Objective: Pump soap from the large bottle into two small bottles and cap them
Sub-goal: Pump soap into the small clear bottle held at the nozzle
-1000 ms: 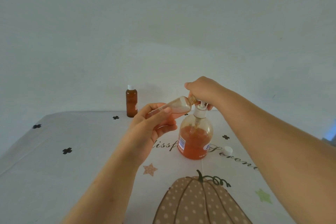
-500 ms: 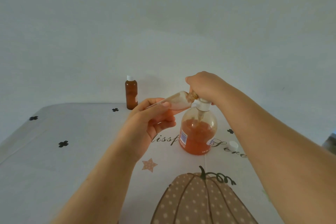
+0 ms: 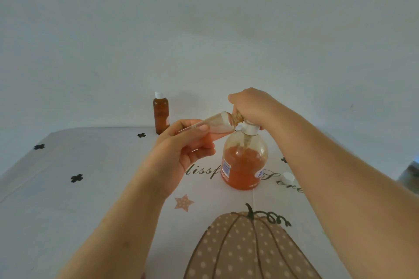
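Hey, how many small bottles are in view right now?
2. The capped brown bottle stands at the table's far edge; the uncapped bottle is tilted in the left hand, mouth at the large bottle's pump. Arms could hide more.

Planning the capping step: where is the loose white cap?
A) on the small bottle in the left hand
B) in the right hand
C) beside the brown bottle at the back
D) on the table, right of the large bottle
D: the loose white cap lies on the tablecloth just right of the large bottle; the small bottle in the left hand is uncapped, mouth at the pump.
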`<state>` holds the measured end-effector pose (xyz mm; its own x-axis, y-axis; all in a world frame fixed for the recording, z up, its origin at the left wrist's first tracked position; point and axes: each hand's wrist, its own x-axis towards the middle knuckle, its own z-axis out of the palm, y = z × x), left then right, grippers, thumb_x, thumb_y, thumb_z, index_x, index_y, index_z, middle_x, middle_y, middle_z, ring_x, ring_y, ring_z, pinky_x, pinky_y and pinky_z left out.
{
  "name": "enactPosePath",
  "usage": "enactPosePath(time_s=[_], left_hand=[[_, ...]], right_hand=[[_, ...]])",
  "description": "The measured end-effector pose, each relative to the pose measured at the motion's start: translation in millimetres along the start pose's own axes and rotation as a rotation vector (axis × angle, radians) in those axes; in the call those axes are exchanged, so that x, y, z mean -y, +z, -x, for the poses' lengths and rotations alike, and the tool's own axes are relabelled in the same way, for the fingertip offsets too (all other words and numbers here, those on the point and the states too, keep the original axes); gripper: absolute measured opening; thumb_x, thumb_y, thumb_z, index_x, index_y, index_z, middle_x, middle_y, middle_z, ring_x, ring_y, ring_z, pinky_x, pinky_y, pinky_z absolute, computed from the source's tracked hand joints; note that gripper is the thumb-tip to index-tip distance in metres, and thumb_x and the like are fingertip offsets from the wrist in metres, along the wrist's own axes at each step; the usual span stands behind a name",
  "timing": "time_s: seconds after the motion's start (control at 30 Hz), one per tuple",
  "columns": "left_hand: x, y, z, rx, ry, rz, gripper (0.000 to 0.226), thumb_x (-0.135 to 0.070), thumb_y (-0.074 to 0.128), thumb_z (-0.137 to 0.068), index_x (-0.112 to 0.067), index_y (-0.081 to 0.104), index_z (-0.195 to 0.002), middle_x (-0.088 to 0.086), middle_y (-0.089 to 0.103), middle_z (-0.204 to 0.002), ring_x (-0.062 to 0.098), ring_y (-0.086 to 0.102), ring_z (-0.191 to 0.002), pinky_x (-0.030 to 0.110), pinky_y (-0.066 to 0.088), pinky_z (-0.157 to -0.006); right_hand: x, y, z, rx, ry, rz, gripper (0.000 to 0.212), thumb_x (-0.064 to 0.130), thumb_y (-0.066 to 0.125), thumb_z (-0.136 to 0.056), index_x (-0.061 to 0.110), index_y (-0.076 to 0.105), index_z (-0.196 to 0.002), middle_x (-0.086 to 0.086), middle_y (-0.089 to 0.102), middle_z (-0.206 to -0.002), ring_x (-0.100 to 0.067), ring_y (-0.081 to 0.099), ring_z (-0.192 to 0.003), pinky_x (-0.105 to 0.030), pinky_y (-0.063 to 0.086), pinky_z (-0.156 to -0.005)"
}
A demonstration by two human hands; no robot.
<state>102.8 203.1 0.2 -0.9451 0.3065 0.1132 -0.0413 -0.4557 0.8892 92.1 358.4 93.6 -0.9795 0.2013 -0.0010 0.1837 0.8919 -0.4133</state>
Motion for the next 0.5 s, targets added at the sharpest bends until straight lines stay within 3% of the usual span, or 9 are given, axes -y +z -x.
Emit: enactPosePath(time_s=[0.1, 0.2, 0.33, 0.4, 0.5], left_hand=[[-2.1, 1.6, 1.8, 0.006, 0.018, 0.013, 0.031, -0.017, 0.069, -0.073, -0.003, 0.062, -0.1, 0.022, 0.065, -0.095, 0.024, 0.066, -0.074, 0.03, 0.059, -0.069], [-3.6, 2.9, 3.5, 0.014, 0.032, 0.024, 0.036, -0.017, 0.069, -0.074, -0.001, 0.061, -0.105, 0.022, 0.067, -0.097, 0.023, 0.067, -0.075, 0.03, 0.058, -0.07], [-5.0, 4.0, 4.6, 0.014, 0.039, 0.031, 0.039, -0.017, 0.069, -0.075, 0.0, 0.06, -0.109, 0.024, 0.066, -0.1, 0.024, 0.067, -0.076, 0.029, 0.058, -0.07], [-4.8, 4.5, 4.5, 0.011, 0.039, 0.042, 0.039, -0.018, 0.07, -0.074, 0.0, 0.061, -0.107, 0.021, 0.067, -0.095, 0.024, 0.068, -0.074, 0.029, 0.058, -0.07], [-4.3, 4.5, 4.5, 0.006, 0.035, 0.048, 0.04, -0.018, 0.07, -0.073, 0.0, 0.061, -0.107, 0.017, 0.068, -0.088, 0.023, 0.068, -0.073, 0.029, 0.058, -0.069]], right_hand=[[-0.9, -0.8, -6.1, -0.028, 0.051, 0.009, 0.03, 0.016, 0.044, -0.096, 0.005, 0.072, -0.094, -0.011, 0.065, -0.092, -0.026, 0.061, -0.077, -0.037, 0.052, -0.086], [7.6, -7.9, -2.4, -0.019, 0.114, 0.022, 0.03, 0.022, 0.044, -0.094, 0.01, 0.065, -0.076, -0.006, 0.061, -0.079, -0.025, 0.056, -0.072, -0.034, 0.048, -0.077], [15.8, -14.5, 1.6, 0.046, 0.096, 0.133, 0.025, 0.015, 0.039, -0.101, 0.004, 0.062, -0.099, -0.015, 0.066, -0.105, -0.027, 0.056, -0.084, -0.031, 0.044, -0.075], [15.1, -15.4, 0.0, 0.072, 0.077, 0.113, 0.027, 0.014, 0.039, -0.102, 0.001, 0.062, -0.106, -0.013, 0.065, -0.095, -0.027, 0.058, -0.079, -0.031, 0.047, -0.072], [11.7, -13.0, -2.7, 0.096, 0.069, 0.113, 0.029, 0.011, 0.041, -0.102, -0.003, 0.064, -0.112, -0.017, 0.066, -0.103, -0.03, 0.064, -0.087, -0.034, 0.052, -0.08]])
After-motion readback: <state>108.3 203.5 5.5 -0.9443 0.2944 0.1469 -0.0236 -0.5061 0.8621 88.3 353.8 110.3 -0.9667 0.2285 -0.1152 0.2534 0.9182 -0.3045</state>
